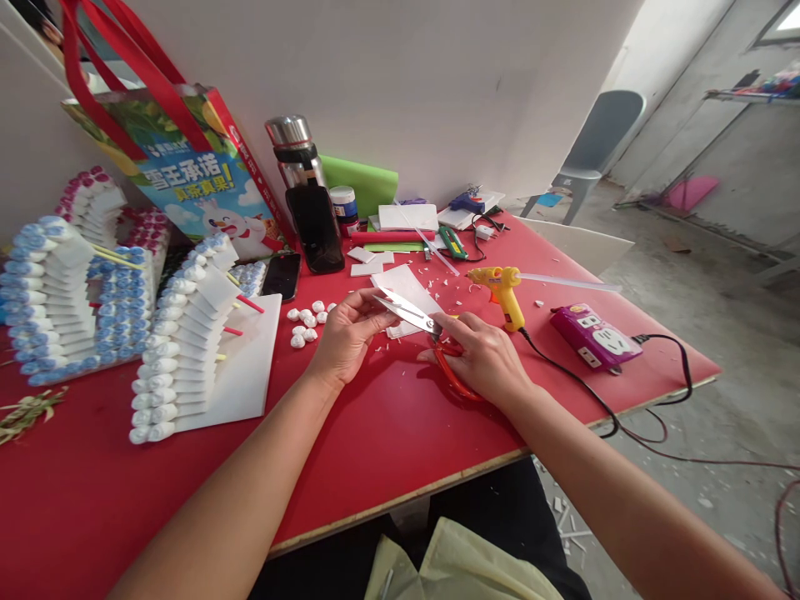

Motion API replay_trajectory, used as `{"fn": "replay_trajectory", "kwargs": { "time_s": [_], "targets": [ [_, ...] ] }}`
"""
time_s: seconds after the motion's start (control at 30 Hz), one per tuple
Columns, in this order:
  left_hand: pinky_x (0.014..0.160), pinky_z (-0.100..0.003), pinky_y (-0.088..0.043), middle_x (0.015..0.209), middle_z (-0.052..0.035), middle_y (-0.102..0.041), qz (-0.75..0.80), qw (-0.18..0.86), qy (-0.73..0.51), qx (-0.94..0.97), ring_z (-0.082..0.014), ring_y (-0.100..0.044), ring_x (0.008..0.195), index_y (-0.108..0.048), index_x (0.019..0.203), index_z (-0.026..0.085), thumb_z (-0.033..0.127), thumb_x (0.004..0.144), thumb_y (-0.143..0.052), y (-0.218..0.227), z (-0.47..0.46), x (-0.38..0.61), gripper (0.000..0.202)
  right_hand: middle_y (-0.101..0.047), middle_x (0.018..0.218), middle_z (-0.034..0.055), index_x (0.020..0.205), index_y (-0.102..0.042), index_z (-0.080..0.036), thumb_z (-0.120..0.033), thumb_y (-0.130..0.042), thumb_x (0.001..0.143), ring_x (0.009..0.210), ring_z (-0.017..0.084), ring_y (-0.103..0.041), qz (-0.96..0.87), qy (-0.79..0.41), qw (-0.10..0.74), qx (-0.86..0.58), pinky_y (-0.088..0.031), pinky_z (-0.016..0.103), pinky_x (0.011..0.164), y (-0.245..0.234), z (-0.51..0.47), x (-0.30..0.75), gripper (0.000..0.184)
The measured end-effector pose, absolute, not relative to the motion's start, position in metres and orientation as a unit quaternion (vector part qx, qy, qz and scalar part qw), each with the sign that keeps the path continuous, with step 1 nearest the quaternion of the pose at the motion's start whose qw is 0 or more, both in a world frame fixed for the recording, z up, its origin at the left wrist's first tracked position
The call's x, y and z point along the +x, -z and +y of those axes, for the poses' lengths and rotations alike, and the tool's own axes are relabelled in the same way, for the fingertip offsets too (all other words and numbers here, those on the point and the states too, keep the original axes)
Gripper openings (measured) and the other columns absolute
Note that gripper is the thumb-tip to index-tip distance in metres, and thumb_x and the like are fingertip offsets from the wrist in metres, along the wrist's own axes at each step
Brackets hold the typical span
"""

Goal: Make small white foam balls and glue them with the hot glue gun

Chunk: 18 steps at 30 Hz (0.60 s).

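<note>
My right hand (pixel 484 358) grips red-handled scissors (pixel 412 315) with the blades spread and pointing left. My left hand (pixel 347 333) pinches a small white foam piece (pixel 382 293) right at the blades. A larger white foam sheet (pixel 409 287) lies on the red table (pixel 387 425) just behind both hands. Small white foam scraps are scattered around them.
Several white pellets (pixel 306 321) lie left of my hands. White and blue stepped foam models (pixel 187 350) stand at left. A yellow glue gun (pixel 505 292) and purple power strip (pixel 593 333) sit right, cords trailing off the edge. A phone, flask and gift bag stand behind.
</note>
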<state>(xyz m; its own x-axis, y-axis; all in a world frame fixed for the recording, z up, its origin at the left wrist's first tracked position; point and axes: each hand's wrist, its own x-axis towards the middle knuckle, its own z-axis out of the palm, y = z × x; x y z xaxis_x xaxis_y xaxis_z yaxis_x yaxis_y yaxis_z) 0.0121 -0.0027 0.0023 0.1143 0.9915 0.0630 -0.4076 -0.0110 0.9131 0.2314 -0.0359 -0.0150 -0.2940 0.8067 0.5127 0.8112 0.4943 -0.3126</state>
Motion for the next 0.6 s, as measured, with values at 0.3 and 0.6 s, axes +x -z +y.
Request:
{"fn": "replay_trajectory", "kwargs": {
  "time_s": [0.3,0.6],
  "targets": [
    [0.092,-0.035,-0.055,0.094,-0.0048,-0.074,0.353,0.624,-0.557,0.419,-0.0180,-0.071,0.089,-0.074,0.098,0.017,0.016,0.067,-0.086,-0.0066,-0.0040,0.0127,0.033,-0.060,0.072,0.0029,0.116,-0.071,-0.019,-0.055,-0.060,0.090,0.056,0.014,-0.051,-0.794,0.006,0.338,-0.505,-0.035,0.025,0.055,0.0152,-0.0383,0.2315,0.046],
    [0.094,-0.035,-0.055,0.095,-0.0045,-0.076,0.336,0.644,-0.559,0.400,-0.0187,-0.073,0.089,-0.076,0.095,0.017,0.018,0.068,-0.086,-0.0072,-0.0034,0.0103,0.029,-0.067,0.083,0.0050,0.118,-0.069,-0.019,-0.048,-0.065,0.087,0.065,0.016,-0.059,-0.726,-0.024,0.406,-0.554,-0.045,0.026,0.062,0.0085,-0.0378,0.2328,0.042]
  ]
}}
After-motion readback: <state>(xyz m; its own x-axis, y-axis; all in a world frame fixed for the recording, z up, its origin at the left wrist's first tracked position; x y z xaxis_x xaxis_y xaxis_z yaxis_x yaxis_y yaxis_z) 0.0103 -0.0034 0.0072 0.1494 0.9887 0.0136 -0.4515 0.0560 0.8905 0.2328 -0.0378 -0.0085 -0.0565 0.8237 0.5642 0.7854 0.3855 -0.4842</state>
